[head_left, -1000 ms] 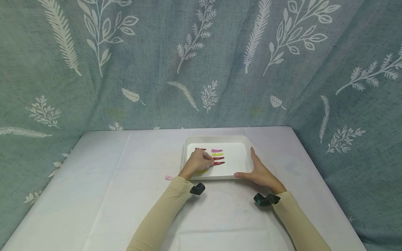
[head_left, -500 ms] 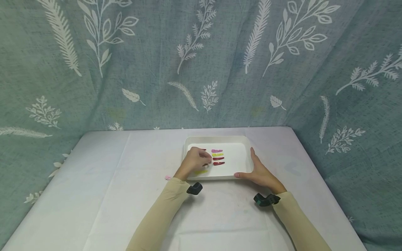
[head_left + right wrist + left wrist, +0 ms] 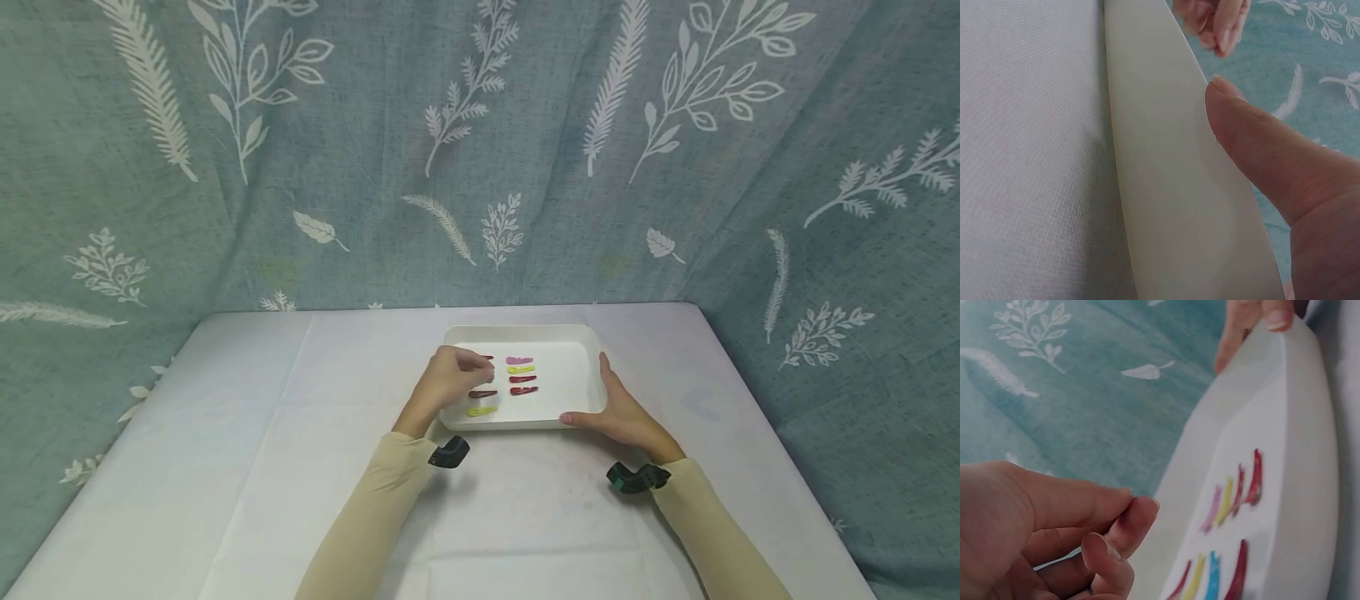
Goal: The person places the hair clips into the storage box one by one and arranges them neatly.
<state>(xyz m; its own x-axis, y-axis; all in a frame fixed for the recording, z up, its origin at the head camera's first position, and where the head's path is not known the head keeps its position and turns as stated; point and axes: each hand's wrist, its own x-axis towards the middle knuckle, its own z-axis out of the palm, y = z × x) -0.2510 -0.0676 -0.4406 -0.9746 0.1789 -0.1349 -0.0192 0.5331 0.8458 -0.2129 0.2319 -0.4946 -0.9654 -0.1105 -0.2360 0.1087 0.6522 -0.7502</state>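
A white tray (image 3: 577, 350) sits on the table with several small hair clips in two short columns: pink (image 3: 517, 360), yellow-green (image 3: 520, 369) and red clips (image 3: 523, 390) on the right, a red clip (image 3: 482, 393) and a yellow clip (image 3: 481, 411) on the left. My left hand (image 3: 480, 363) hovers over the tray's left part, fingers curled against the thumb, with nothing visible between them (image 3: 1116, 537). My right hand (image 3: 603, 400) rests against the tray's near right corner, fingers straight along the side. Its thumb (image 3: 1254, 144) presses the tray wall (image 3: 1166, 175).
The white-clothed table (image 3: 262, 433) stretches left and toward me. A leaf-print curtain (image 3: 480, 167) closes the back and both sides. In the left wrist view a blue clip (image 3: 1213, 584) also lies among the tray's clips.
My left hand has lifted and drawn back to the left, uncovering a red clip and the yellow clip in the left column. The right hand and tray have stayed put.
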